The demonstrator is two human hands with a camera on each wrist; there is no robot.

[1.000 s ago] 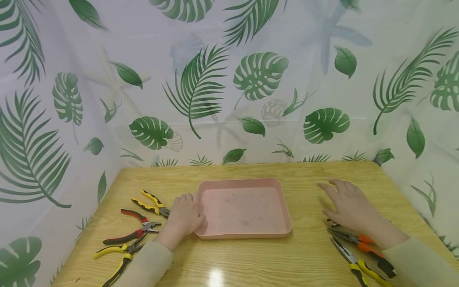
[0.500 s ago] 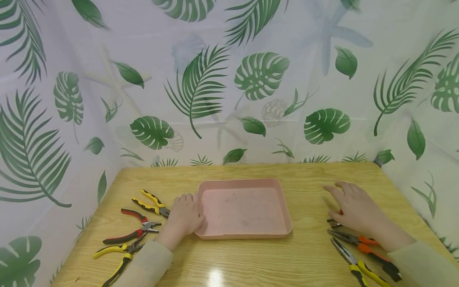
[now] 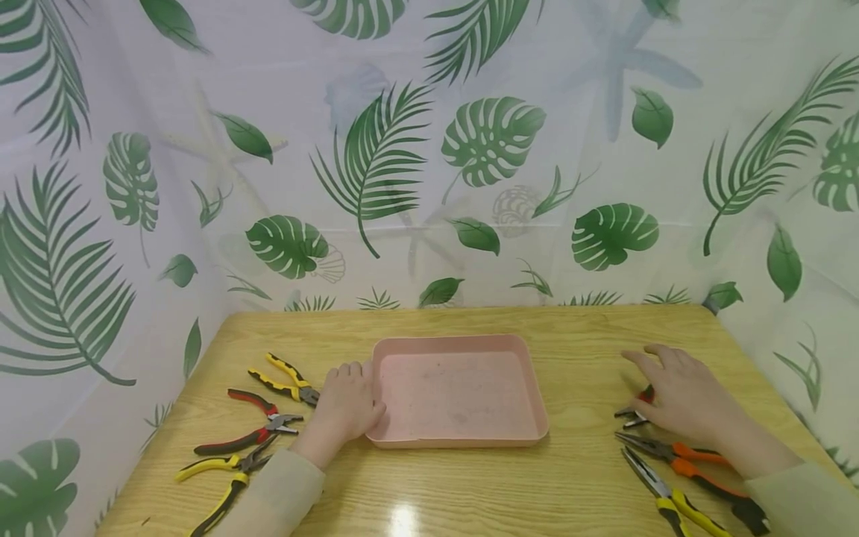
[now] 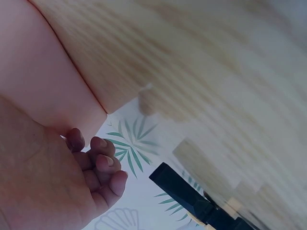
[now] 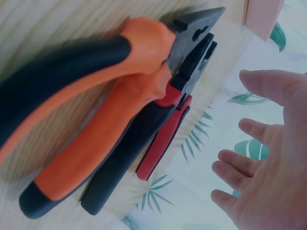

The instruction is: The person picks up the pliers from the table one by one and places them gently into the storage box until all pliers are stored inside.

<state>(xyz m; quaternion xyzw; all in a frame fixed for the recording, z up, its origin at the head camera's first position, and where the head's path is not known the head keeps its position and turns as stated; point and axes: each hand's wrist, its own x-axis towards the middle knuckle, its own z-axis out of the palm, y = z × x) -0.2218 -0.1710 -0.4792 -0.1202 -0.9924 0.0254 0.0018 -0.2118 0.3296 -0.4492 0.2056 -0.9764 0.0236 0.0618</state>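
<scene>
My left hand holds the left side of a shallow pink tray, its thumb over the rim and its fingers along the outer wall. In the left wrist view those fingers curl beside the tray wall. My right hand hovers with spread, relaxed fingers over red-and-black pliers, holding nothing. The right wrist view shows these pliers lying beyond orange-and-black pliers, with the hand apart from both. Long-nose pliers with yellow-and-black handles lie nearest the front.
Left of the tray lie three opened pliers: yellow-and-black ones at the back, red-and-black ones in the middle, yellow-and-black ones in front. A leaf-patterned cloth rises behind the wooden table.
My right hand has shifted a little right and towards me, uncovering more of the red-and-black pliers beneath it. My left hand and the tray have kept their place.
</scene>
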